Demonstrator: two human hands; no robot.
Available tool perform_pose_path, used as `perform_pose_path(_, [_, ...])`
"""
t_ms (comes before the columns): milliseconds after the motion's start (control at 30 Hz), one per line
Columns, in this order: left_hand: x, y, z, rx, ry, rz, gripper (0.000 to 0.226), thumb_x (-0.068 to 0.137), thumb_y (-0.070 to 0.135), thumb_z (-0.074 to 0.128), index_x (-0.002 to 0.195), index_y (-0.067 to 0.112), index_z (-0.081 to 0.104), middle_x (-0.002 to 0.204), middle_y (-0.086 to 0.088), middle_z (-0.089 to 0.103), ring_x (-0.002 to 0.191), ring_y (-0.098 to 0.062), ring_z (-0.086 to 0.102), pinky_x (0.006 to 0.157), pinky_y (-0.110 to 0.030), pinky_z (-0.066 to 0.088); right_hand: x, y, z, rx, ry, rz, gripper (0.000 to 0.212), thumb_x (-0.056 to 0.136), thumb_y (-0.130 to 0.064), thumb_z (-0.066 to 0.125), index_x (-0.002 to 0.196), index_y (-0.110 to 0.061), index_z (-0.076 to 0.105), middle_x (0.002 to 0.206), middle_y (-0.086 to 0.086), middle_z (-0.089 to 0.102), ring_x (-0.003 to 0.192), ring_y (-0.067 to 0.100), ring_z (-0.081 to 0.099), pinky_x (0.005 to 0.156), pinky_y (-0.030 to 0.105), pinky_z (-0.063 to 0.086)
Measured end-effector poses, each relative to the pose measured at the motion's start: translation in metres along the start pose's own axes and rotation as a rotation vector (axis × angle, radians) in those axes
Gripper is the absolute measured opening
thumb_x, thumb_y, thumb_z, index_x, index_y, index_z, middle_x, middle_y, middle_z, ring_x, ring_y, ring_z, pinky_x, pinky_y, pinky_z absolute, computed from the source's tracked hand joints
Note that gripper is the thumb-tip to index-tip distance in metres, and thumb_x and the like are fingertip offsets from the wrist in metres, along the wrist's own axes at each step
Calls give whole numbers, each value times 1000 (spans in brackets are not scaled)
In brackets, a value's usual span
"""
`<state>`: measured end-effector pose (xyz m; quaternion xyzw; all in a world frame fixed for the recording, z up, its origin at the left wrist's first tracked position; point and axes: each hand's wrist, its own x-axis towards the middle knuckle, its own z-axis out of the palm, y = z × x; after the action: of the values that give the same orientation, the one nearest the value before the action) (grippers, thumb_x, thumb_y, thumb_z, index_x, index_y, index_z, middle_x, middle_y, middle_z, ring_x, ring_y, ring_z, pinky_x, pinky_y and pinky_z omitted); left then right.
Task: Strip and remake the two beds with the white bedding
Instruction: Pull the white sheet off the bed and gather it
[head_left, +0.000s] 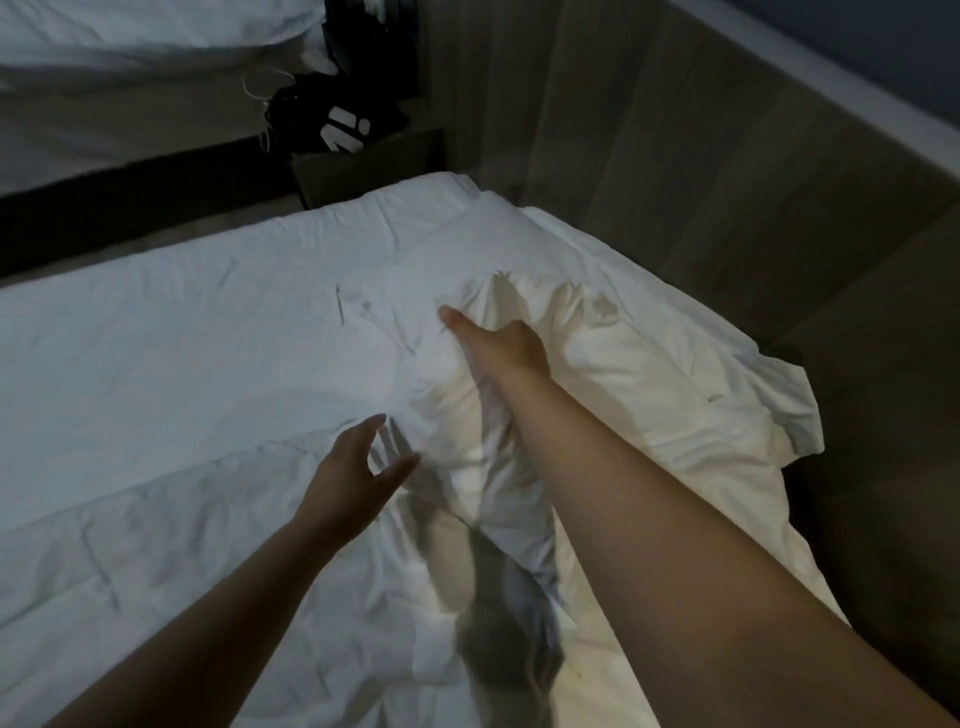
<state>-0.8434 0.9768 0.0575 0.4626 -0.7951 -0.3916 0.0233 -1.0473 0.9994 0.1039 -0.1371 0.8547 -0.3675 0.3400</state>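
Note:
A near bed (156, 364) fills the view, covered in rumpled white bedding. A white pillow (623, 374) lies crumpled at the bed's right side, near the headboard wall. My right hand (498, 343) reaches forward and grips a bunched fold at the pillow's left edge. Above the wrinkled white duvet (171, 519), my left hand (358, 467) hovers with fingers spread and holds nothing. A second bed (104, 52) with white bedding lies at the top left.
A dark nightstand (363, 166) stands between the beds with a black bag (337, 119) on it. A wood-panelled headboard wall (727, 182) runs along the right. A dark strip of floor (130, 208) separates the two beds.

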Motion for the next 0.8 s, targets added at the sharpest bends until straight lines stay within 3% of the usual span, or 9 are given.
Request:
perform_pose_path(133, [10, 11, -3, -19, -18, 13, 77, 83, 51, 63, 146, 20, 33, 147, -4, 41, 132, -21, 42, 102, -32, 36, 14, 12, 0, -82, 36, -75, 54, 87, -45, 63, 118, -1, 61, 119, 11, 64, 111, 29, 60, 84, 29, 46])
perform_pose_path(200, [14, 17, -4, -33, -33, 37, 83, 79, 56, 64, 146, 21, 32, 147, -3, 41, 128, -19, 44, 98, -30, 37, 16, 20, -16, 3, 131, -87, 43, 86, -43, 65, 98, -2, 69, 99, 13, 70, 93, 28, 67, 76, 32, 49])
perform_pose_path(267, [18, 27, -2, -44, -43, 99, 92, 71, 66, 62, 146, 22, 33, 146, 0, 42, 125, -17, 46, 100, -31, 40, 16, 26, -48, 186, 216, -82, 33, 85, -39, 69, 76, -7, 64, 77, 12, 67, 68, 26, 64, 68, 37, 51])
perform_pose_path(300, [20, 36, 1, -36, -50, 143, 96, 68, 70, 60, 146, 23, 32, 148, 1, 39, 128, -16, 43, 105, -35, 39, 14, 29, -69, 283, 279, -75, 32, 85, -36, 70, 75, -7, 62, 73, 9, 64, 63, 24, 61, 66, 36, 50])
perform_pose_path(400, [30, 67, 19, 68, -107, 276, 98, 72, 72, 59, 150, 29, 21, 159, 6, 17, 145, -18, 17, 118, -41, 19, 4, 51, -134, 421, 470, -83, 32, 88, -36, 67, 103, -8, 63, 95, 3, 62, 91, 17, 60, 84, 27, 46])
perform_pose_path(467, [36, 87, 38, 147, -146, 315, 98, 74, 73, 58, 151, 31, 14, 160, 6, 11, 146, -20, 12, 118, -43, 16, -1, 84, -161, 349, 424, 6, 40, 89, -37, 64, 115, -7, 59, 109, 4, 60, 104, 21, 56, 85, 29, 42])
perform_pose_path(600, [41, 104, 74, 251, -276, 245, 92, 78, 68, 57, 150, 27, 16, 156, -4, 21, 141, -28, 23, 114, -45, 24, 2, 137, -181, 164, 211, 233, 33, 88, -35, 66, 81, -4, 63, 91, 14, 65, 89, 31, 62, 84, 42, 51])
perform_pose_path(733, [55, 107, 88, 340, -261, 270, 82, 73, 75, 48, 131, 19, 33, 129, -7, 44, 124, -32, 43, 103, -44, 38, 25, 123, -185, 315, 154, 179, 40, 76, -56, 71, 78, -16, 64, 92, 8, 69, 93, 29, 66, 92, 45, 53])
perform_pose_path(800, [60, 108, 93, 363, -239, 284, 75, 74, 72, 50, 124, 18, 38, 121, -4, 48, 118, -28, 48, 100, -42, 41, 45, 105, -184, 316, 158, 167, 55, 75, -65, 65, 96, -15, 65, 107, 6, 67, 105, 31, 63, 99, 43, 48])
